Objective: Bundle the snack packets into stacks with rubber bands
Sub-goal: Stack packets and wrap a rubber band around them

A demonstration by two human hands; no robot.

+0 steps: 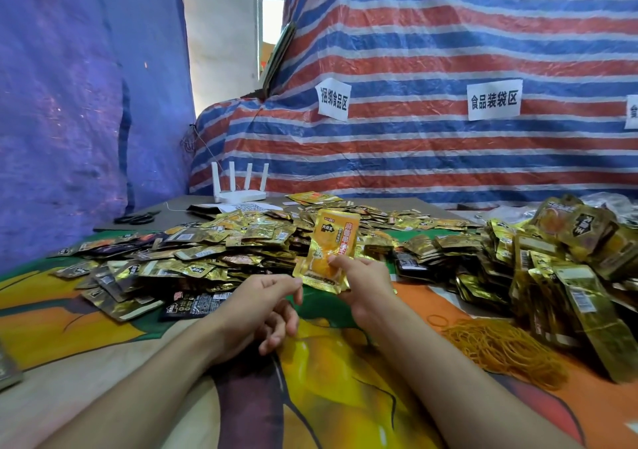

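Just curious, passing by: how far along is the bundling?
Early, apparently. The pile at right may hold finished stacks; I cannot tell. The right hand holds one gold packet, left hand beside it. Many loose packets and a heap of rubber bands remain.

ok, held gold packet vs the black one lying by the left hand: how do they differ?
Colour: the held packet is gold-yellow with an orange-red label; the black packet is dark with white print.
Pose: the held packet stands upright off the cloth, pinched at its lower end by the right hand; the black packet lies flat on the cloth, untouched.
Shared: both are flat sachets of similar shape.
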